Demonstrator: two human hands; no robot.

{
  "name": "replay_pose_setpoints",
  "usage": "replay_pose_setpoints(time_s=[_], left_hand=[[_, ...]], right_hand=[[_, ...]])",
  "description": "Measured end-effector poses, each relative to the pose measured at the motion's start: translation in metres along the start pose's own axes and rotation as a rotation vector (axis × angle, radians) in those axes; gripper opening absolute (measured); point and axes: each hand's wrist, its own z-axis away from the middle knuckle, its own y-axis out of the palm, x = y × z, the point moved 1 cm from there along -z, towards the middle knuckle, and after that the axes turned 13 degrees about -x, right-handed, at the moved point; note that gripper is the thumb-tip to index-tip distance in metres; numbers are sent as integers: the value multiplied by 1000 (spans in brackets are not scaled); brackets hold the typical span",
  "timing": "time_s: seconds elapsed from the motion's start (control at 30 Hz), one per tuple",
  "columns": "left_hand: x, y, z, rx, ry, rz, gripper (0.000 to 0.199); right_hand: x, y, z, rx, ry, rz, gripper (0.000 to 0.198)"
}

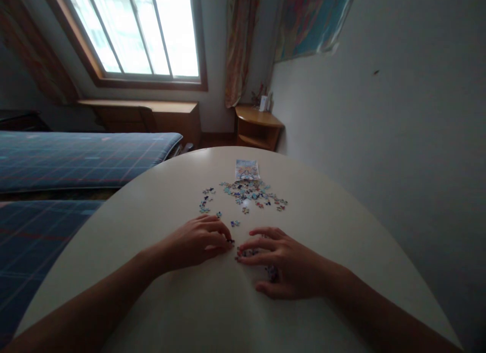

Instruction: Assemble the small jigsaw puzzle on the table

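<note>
My left hand [203, 241] is closed in a pinch on a small dark puzzle piece [230, 241] just above or at the tabletop. To its right, my right hand [279, 262] lies with fingers spread over a joined patch of puzzle pieces [248, 252], which it partly hides. The held piece is a short gap left of that patch. A few loose pieces [235, 223] lie beyond the fingertips. Farther off, a pile of loose puzzle pieces [248, 191] is spread out, with a picture card [246, 169] behind it.
A curved row of pieces [205, 203] lies left of the pile. The round white table [322, 206] stands close to the wall [398, 140] on the right. At the left is a bed with a plaid mattress [83, 155]; a corner shelf [260, 116] stands beyond.
</note>
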Motion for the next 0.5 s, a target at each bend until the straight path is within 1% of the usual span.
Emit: replay_pose_setpoints(time_s=[0.2, 0.5], left_hand=[[1, 2, 1, -37, -1, 13, 13], [-1, 5, 1, -20, 4, 33, 14]], right_hand=[[0, 1, 0, -15, -9, -10, 50], [0, 1, -1, -18, -3, -18, 50]])
